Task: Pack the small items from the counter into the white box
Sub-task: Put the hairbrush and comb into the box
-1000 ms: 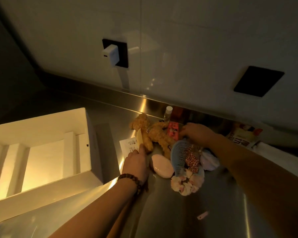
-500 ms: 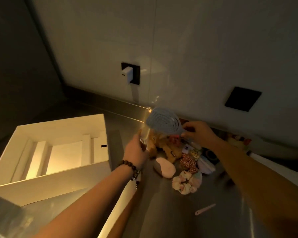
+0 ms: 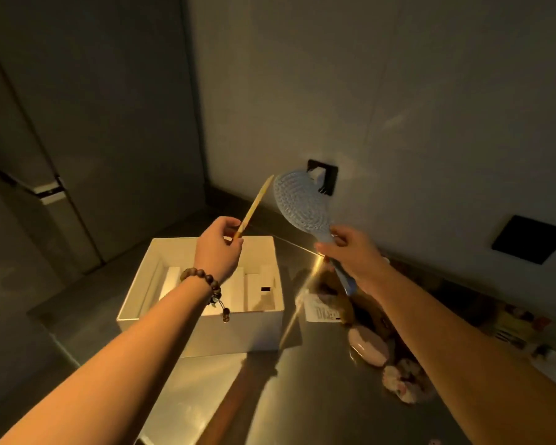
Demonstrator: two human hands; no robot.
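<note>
With our left hand point(image 3: 219, 248) pinching a thin wooden stick point(image 3: 256, 205) and our right hand point(image 3: 350, 252) gripping the blue hairbrush point(image 3: 302, 203), we next lower both into the white box point(image 3: 203, 329).

Black wall socket point(image 3: 323, 176) w/ plug; black wall plate point(image 3: 531, 239) right.

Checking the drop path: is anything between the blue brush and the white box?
Nothing visible blocks it. The right hand holds the blue brush in the air, right of the open white box. The left hand, holding a thin stick, hovers over the box.
</note>
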